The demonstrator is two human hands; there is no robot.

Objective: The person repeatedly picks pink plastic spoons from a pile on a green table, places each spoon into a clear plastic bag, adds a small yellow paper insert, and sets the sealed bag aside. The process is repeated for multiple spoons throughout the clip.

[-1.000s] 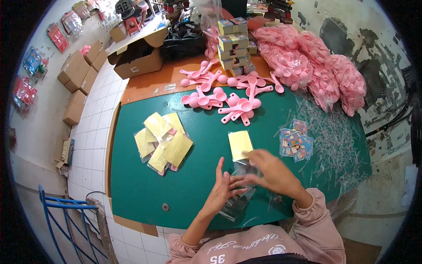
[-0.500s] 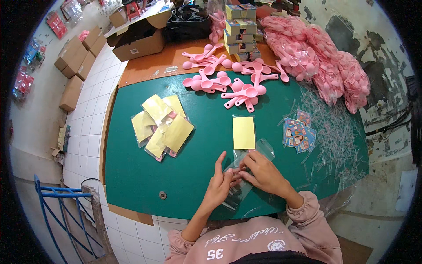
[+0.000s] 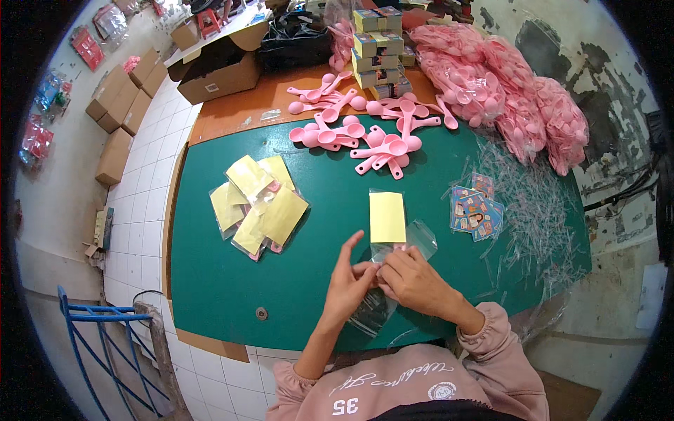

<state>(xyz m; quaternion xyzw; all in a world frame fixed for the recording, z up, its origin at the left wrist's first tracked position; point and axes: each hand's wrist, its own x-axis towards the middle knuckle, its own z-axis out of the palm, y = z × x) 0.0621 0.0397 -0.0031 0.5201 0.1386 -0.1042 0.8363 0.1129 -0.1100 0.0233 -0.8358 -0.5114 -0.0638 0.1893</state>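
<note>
Head view: both my left hand (image 3: 349,284) and right hand (image 3: 414,281) pinch the clear bag (image 3: 411,242); keep its mouth spread, yellow card (image 3: 387,217) flat.

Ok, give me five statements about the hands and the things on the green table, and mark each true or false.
1. Both hands, left hand and right hand, meet at a clear plastic bag. True.
2. The yellow card lies left of the yellow packets. False: it lies to their right.
3. Loose pink spoons lie on the far side of the table. True.
4. The cardboard box is shut. False: it stands open.
5. The picture cards sit in the left hand. False: they lie on the table, right of the yellow card.
</note>
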